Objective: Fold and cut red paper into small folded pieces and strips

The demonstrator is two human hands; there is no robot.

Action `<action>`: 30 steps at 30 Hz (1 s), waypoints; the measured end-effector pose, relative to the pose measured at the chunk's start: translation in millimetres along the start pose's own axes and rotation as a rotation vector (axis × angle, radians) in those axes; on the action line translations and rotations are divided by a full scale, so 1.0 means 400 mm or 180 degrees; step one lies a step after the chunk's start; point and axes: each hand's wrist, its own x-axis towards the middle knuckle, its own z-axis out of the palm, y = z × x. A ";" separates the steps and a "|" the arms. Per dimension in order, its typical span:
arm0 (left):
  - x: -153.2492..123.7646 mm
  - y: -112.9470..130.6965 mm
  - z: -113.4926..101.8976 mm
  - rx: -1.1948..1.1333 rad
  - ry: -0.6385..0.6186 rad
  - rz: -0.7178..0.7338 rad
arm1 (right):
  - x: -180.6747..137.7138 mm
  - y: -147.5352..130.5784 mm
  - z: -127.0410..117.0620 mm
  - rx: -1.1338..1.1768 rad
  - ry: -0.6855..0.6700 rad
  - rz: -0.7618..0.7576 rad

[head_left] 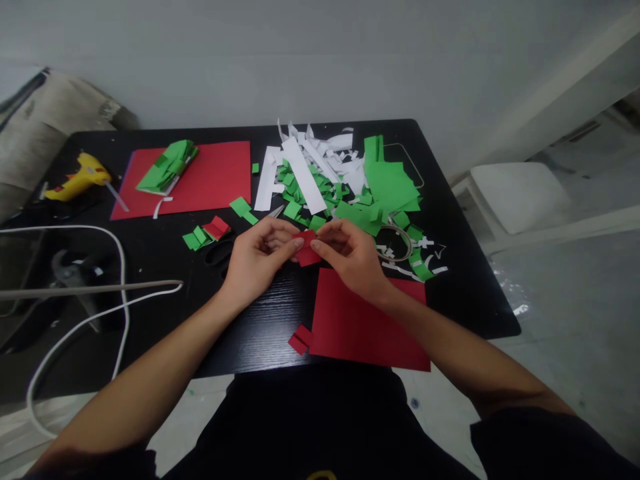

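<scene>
A small red paper piece [308, 255] is pinched between my two hands above the middle of the black table. My left hand [257, 257] grips its left edge with thumb and fingers, and my right hand [353, 257] holds the right edge. Scissors [219, 255] lie partly hidden behind my left hand. Below my right hand is a red paper sheet [367, 327], with a small folded red piece [301, 339] at its left edge. Small green folded pieces [197, 239] and a red one [217, 228] lie left of my left hand.
A heap of white paper strips [305, 173] and green scraps [303, 190] covers the table's back middle. A tape roll [395, 243] lies at right. A yellow glue gun [80, 178], pliers [75, 277], a white cable [125, 267] and red sheets [220, 177] occupy the left.
</scene>
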 end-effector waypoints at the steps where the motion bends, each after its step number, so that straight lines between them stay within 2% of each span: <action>1: 0.000 0.000 0.000 0.0004 -0.0001 0.0006 | 0.000 -0.001 0.000 0.0002 -0.0001 0.0015; 9: -0.004 -0.001 0.002 0.0038 0.0025 0.0014 | -0.002 0.000 0.002 0.0039 0.0038 0.0024; 19: -0.001 0.007 -0.002 0.0003 -0.0058 -0.0086 | 0.001 -0.003 -0.004 0.0180 -0.0137 0.0169; 30: 0.002 0.008 -0.004 -0.0049 -0.0175 -0.0195 | 0.001 -0.020 -0.007 -0.0134 -0.0267 0.0180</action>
